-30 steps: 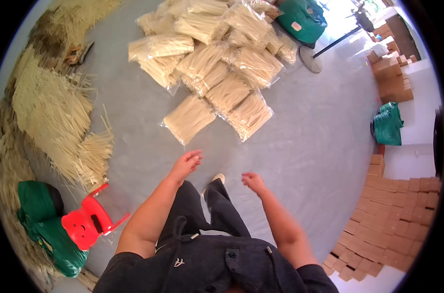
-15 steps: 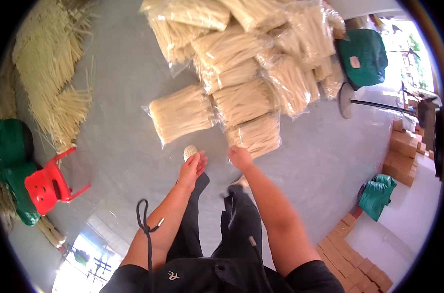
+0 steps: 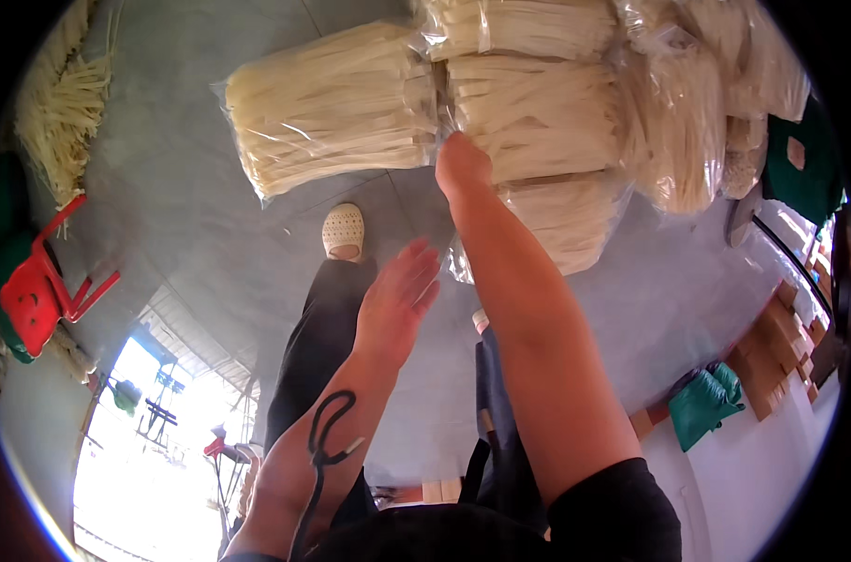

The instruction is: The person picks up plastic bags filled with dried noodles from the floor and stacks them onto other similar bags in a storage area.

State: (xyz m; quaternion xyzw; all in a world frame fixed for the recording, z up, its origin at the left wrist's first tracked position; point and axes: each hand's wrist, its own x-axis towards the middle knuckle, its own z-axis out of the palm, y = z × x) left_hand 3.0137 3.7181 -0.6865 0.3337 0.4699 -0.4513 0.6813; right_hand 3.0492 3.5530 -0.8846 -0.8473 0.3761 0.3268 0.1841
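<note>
My right hand (image 3: 463,167) is closed at the left edge of a clear plastic bag of pale dried strips (image 3: 538,108), its fingertips mostly hidden against the film. Just left of it lies another bag of strips (image 3: 332,108), separated by a narrow gap. Partly behind my right forearm is a lower bag of strips (image 3: 566,220). My left hand (image 3: 397,304) hangs open above the floor, fingers stretched and slightly blurred, touching nothing. It is nearest to my left shoe (image 3: 343,231), a cream clog with holes.
More filled bags (image 3: 673,122) are heaped at the upper right. Loose strips (image 3: 60,122) lie at the far left, above a red plastic chair (image 3: 37,295). Brown cartons (image 3: 767,351) and a green sack (image 3: 706,403) stand at the right. Grey floor (image 3: 200,206) runs between.
The view has come lower and closer to the bags. My right hand has shifted from the lowest bag to the edge of the one above. My left hand's fingers have straightened.
</note>
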